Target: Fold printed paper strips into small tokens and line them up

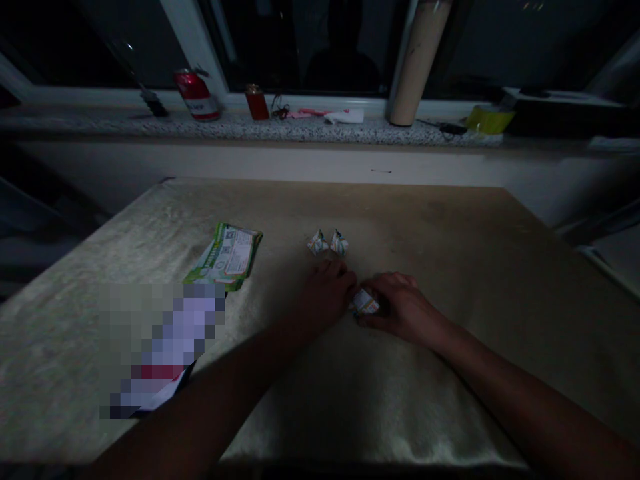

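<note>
Over the middle of the table, a small folded piece of printed wrapper (366, 303), white with coloured marks, sits between my two hands. My right hand (403, 305) grips it from the right, thumb below and fingers above. My left hand (327, 288) has its fingers curled against the left edge of the same piece; its fingertips are partly hidden. Just beyond my left hand stand two small pointed folded wrapper pieces, one on the left (318, 243) and one on the right (339, 243), side by side.
A green and white printed packet (225, 257) lies left of my hands, with a blurred-out flat item (175, 353) nearer me. The windowsill (300, 133) behind holds a red can (197, 97), a red jar (257, 103), a cardboard tube (419, 63) and a yellow item (490, 120).
</note>
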Action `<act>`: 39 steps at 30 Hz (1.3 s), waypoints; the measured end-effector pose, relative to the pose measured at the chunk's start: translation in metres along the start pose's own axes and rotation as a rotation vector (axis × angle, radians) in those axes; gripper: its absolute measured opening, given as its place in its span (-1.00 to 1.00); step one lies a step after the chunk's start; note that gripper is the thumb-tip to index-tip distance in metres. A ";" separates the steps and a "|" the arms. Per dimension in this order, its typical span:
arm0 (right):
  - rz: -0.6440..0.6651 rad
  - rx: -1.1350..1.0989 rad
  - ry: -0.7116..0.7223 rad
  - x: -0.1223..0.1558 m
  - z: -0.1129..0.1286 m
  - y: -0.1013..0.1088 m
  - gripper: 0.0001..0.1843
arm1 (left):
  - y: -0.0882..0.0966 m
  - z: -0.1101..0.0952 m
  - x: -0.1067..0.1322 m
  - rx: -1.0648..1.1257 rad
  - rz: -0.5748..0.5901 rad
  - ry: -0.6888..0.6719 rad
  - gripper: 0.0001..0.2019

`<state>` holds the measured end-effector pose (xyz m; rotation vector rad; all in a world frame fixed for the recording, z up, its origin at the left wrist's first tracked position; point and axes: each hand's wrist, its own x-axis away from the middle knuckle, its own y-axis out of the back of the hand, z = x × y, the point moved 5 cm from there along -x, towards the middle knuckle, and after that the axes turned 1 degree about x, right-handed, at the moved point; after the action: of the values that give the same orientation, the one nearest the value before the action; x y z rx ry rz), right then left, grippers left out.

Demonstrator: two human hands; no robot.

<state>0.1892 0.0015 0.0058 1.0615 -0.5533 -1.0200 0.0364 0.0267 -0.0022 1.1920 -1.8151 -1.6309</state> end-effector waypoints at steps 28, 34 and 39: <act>-0.017 -0.047 -0.084 0.001 -0.004 -0.003 -0.34 | -0.002 0.000 -0.006 0.030 -0.044 0.021 -0.79; -0.052 -0.051 -0.031 0.004 -0.004 -0.005 -0.34 | 0.009 -0.007 0.018 0.255 0.010 -0.060 -0.80; -0.049 -0.067 0.032 0.006 -0.007 -0.002 -0.35 | 0.009 -0.010 0.025 0.256 0.059 -0.048 -0.77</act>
<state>0.1962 -0.0011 0.0003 1.0349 -0.4660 -1.0559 0.0279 0.0006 0.0031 1.1988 -2.1187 -1.4384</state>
